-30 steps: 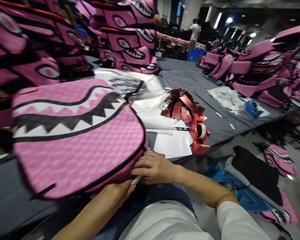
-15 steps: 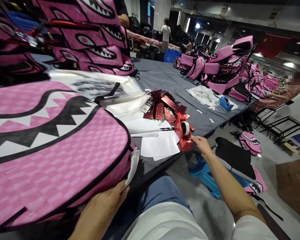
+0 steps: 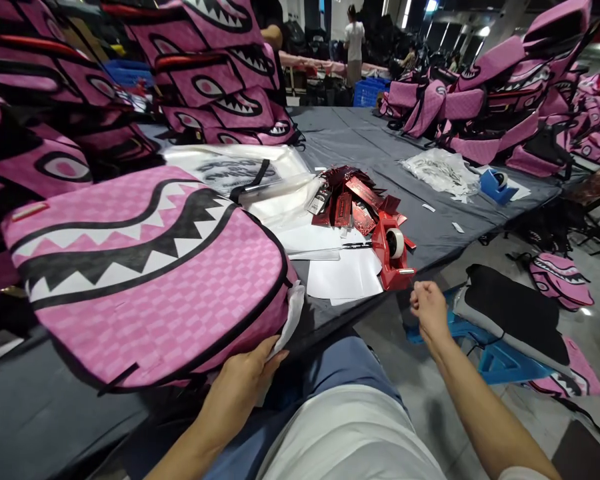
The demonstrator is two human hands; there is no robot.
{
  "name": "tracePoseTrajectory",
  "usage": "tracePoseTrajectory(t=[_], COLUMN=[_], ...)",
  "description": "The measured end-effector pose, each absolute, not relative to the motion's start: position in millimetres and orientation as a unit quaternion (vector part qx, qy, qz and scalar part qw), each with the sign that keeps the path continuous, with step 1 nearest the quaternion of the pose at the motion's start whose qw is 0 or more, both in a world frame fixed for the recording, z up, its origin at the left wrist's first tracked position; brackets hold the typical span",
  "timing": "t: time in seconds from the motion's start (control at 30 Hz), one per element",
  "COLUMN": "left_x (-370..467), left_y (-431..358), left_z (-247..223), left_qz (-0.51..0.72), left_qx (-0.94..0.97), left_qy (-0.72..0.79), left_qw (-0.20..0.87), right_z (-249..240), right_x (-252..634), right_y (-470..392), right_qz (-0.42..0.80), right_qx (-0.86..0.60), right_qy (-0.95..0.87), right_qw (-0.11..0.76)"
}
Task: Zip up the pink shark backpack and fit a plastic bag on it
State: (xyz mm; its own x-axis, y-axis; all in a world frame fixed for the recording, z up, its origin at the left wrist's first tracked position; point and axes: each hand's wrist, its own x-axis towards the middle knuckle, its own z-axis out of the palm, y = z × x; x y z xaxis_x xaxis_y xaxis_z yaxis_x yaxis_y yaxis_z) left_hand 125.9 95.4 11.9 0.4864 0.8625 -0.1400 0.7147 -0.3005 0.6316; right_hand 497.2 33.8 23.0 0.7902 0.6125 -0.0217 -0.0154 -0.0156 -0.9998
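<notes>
A pink checkered backpack (image 3: 150, 280) with a black-and-white shark-mouth print lies flat on the grey table (image 3: 360, 140) in front of me. My left hand (image 3: 245, 383) grips its lower right edge, together with a white paper strip (image 3: 293, 313) that sticks out there. My right hand (image 3: 427, 308) hovers just off the table's front edge, a little below and right of a red tape dispenser (image 3: 393, 257). Its fingers are pinched together, and I can make out nothing between them.
Red tags (image 3: 355, 200) and white sheets (image 3: 343, 277) lie beside the dispenser, clear plastic bags (image 3: 240, 170) behind the backpack. More pink backpacks (image 3: 215, 80) are stacked left and far right. A blue dispenser (image 3: 495, 183) sits further right. Black and blue items (image 3: 510, 313) lie on the floor. A person (image 3: 353, 40) stands far back.
My right hand left the backpack's edge, reached to the red tape dispenser, and has now drawn back from it with pinched fingers. My left hand stayed on the backpack.
</notes>
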Motion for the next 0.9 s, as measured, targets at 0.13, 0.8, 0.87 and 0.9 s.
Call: tracePoseTrajectory(t=[0.13, 0.8, 0.87, 0.9], left_x=[124.5, 136.1, 135.5, 135.2], left_y=[97.6, 98.7, 98.7, 98.8], left_z=[16.2, 46.6, 46.7, 46.8], left_qz=[0.139, 0.107, 0.105, 0.104], left_qx=[0.764, 0.735, 0.737, 0.737], left_qy=[0.477, 0.495, 0.492, 0.491], left_qw=[0.412, 0.450, 0.451, 0.453], right_z=[-3.5, -40.2, -39.0, -38.5], right_x=[457.5, 289.5, 289.9, 290.0], right_y=[46.2, 57.5, 57.0, 56.8], right_qz=[0.377, 0.656, 0.642, 0.632], right_qx=[-0.537, -0.382, -0.393, -0.401], right_qy=[-0.101, -0.356, -0.365, -0.371], right_qw=[0.748, 0.545, 0.548, 0.549])
